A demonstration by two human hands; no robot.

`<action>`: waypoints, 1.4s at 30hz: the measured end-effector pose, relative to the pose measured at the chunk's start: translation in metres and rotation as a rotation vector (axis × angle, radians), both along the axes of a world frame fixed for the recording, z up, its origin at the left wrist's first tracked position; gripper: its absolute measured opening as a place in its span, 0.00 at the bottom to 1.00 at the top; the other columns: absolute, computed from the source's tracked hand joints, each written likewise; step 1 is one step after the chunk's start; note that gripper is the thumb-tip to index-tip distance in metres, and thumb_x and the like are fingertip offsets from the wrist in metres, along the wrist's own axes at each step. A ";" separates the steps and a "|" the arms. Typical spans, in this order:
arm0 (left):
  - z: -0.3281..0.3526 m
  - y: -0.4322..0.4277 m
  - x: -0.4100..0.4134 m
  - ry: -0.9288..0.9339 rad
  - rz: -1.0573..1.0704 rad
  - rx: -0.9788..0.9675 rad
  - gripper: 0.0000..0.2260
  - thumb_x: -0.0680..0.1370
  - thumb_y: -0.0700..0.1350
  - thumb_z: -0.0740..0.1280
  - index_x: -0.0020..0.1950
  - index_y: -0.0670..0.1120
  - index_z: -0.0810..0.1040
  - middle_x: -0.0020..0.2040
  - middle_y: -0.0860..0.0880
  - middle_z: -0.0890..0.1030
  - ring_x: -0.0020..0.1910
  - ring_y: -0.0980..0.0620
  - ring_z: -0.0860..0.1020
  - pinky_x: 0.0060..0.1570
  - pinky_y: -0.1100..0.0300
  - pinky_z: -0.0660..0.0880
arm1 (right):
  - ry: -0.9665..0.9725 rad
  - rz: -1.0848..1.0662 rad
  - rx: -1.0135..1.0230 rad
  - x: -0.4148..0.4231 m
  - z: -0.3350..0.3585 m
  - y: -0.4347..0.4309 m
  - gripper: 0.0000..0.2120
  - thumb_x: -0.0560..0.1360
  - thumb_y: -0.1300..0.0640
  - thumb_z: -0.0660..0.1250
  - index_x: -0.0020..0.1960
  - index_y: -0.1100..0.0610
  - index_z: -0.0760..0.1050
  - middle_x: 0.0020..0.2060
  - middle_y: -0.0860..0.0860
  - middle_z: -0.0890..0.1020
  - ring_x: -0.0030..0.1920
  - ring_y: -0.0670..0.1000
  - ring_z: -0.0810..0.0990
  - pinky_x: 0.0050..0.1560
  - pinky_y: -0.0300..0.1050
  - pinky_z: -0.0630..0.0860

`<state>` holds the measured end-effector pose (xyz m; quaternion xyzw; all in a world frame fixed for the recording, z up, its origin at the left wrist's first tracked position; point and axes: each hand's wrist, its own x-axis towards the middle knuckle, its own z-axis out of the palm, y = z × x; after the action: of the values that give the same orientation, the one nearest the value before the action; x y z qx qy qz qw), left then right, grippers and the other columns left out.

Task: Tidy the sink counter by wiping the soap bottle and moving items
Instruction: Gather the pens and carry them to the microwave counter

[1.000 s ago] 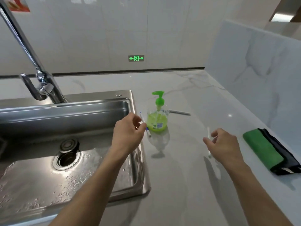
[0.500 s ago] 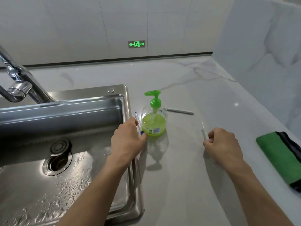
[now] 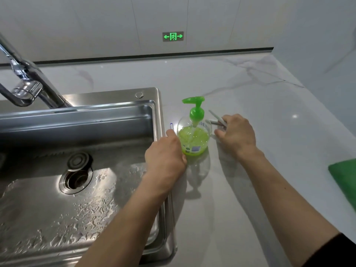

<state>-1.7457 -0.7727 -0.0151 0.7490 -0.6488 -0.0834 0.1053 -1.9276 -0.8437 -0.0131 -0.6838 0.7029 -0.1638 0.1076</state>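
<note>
A clear soap bottle (image 3: 193, 137) with a green pump and green liquid stands on the marble counter (image 3: 240, 189), just right of the sink rim. My left hand (image 3: 165, 157) rests at the bottle's left side, closed around a white pen with a blue tip (image 3: 171, 126). My right hand (image 3: 236, 135) is behind and to the right of the bottle. It holds one white pen (image 3: 216, 117), and its fingers reach over a second white pen (image 3: 211, 121) lying on the counter.
The wet steel sink (image 3: 77, 189) with its drain fills the left; its faucet (image 3: 25, 81) rises at the back left. A folded green cloth (image 3: 344, 178) lies at the right edge. A marble wall borders the counter on the right.
My right hand has moved forward and left with its pen, up to the pen lying behind the bottle. My left hand has stayed by the bottle. The camera tilted down and closer.
</note>
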 end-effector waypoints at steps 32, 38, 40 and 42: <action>0.015 0.045 0.005 0.514 -0.010 -0.068 0.21 0.74 0.42 0.70 0.65 0.47 0.68 0.38 0.44 0.82 0.43 0.43 0.81 0.48 0.48 0.80 | -0.412 -0.124 -0.039 -0.001 0.017 0.070 0.11 0.80 0.56 0.58 0.46 0.62 0.75 0.33 0.51 0.77 0.32 0.50 0.74 0.31 0.45 0.68; 0.029 0.067 0.002 0.716 0.042 -0.301 0.18 0.73 0.39 0.74 0.57 0.51 0.70 0.28 0.50 0.81 0.30 0.56 0.80 0.33 0.71 0.74 | -1.276 -0.245 0.222 0.019 0.015 0.102 0.09 0.82 0.61 0.55 0.49 0.57 0.74 0.30 0.51 0.71 0.26 0.48 0.72 0.25 0.40 0.70; 0.036 0.075 -0.001 0.781 0.010 -0.394 0.18 0.73 0.39 0.75 0.56 0.51 0.70 0.30 0.51 0.82 0.31 0.57 0.81 0.32 0.71 0.74 | -1.416 -0.220 0.254 0.024 0.019 0.114 0.08 0.83 0.62 0.56 0.51 0.58 0.74 0.29 0.52 0.76 0.28 0.50 0.78 0.29 0.43 0.77; 0.043 0.084 -0.007 0.796 -0.072 -0.452 0.17 0.74 0.39 0.75 0.55 0.51 0.71 0.32 0.54 0.82 0.33 0.58 0.82 0.32 0.70 0.76 | -1.539 -0.200 0.263 0.026 0.023 0.124 0.08 0.84 0.61 0.57 0.53 0.61 0.75 0.31 0.54 0.83 0.33 0.53 0.85 0.36 0.45 0.83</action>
<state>-1.7524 -0.6885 0.0279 0.5939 -0.5853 -0.2248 0.5043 -1.9021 -0.7199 0.0097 -0.2935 0.5027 -0.5156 0.6287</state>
